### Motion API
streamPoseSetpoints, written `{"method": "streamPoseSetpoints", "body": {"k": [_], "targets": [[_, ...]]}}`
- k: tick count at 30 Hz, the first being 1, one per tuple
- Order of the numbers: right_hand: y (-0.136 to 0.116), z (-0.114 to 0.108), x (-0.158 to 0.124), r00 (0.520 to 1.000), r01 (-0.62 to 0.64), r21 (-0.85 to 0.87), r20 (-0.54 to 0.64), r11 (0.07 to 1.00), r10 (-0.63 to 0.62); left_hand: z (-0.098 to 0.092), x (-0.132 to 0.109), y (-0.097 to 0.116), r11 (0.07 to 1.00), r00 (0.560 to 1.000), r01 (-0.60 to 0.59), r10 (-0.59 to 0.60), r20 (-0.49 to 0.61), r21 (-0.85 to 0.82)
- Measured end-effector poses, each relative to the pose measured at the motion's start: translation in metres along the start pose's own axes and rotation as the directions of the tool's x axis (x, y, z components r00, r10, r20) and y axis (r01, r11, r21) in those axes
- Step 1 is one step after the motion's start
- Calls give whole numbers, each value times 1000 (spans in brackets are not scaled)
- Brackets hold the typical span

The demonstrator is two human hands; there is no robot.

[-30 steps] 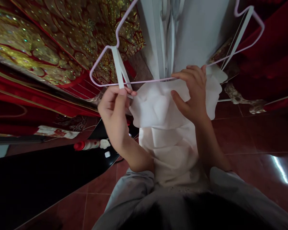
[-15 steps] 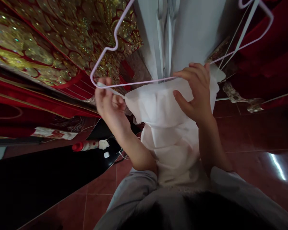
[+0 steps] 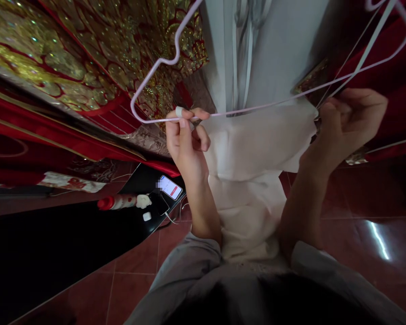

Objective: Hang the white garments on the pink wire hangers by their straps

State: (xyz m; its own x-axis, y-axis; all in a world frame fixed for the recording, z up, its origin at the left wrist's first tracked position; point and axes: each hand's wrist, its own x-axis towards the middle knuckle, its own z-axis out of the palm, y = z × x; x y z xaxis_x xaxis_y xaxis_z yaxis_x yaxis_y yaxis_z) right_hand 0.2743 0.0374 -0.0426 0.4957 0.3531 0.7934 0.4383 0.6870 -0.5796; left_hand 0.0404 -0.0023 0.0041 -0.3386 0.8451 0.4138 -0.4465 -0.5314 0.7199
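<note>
A lilac clothes hanger (image 3: 257, 108) spans the view, its lower bar running above the top edge of a white garment (image 3: 257, 140). My left hand (image 3: 189, 140) is closed around the bar near its left end; a white band circles one finger. Whether it also pinches the garment's edge is hidden. On the other side, my right hand (image 3: 352, 122) is below the bar, fingers curled in a pinch by the garment's top right corner. A thin white strap (image 3: 368, 49) runs over the hanger down to those fingers.
Gold-sequined red garments (image 3: 98, 54) hang at left, dark red cloth (image 3: 392, 67) at right. Behind the hanger is a pale grey panel with hanging ribbons (image 3: 240, 67). A black table (image 3: 71, 243) at lower left bears a red-capped bottle (image 3: 117, 202) and a lit phone (image 3: 171, 187).
My left hand has moved right along the hanger bar. My right hand has gone from spread fingers over the garment to a pinch farther right at the strap. The lit phone has come into view.
</note>
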Motion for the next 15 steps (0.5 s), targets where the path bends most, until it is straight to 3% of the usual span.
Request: {"method": "streamPoseSetpoints", "body": {"k": [3,5,7,10,15], "targets": [[17,-8,8,984,-161,4,82,987,160,1,0,-1,1000,1000,7,-7,-8,1],[11,-9,13,961,-246,-10,132,969,245,1,1,-1,1000,1000,-8,8,-10,25],[-4,-7,18,951,-291,-29,99,956,293,0,1,-1,997,1000,-8,9,-13,75],[-29,1,26,950,-307,-27,46,951,308,-3,4,-1,990,1000,18,-16,-17,137],[-43,17,59,943,-258,84,240,962,232,-13,14,0,980,997,67,-62,-34,185]]}}
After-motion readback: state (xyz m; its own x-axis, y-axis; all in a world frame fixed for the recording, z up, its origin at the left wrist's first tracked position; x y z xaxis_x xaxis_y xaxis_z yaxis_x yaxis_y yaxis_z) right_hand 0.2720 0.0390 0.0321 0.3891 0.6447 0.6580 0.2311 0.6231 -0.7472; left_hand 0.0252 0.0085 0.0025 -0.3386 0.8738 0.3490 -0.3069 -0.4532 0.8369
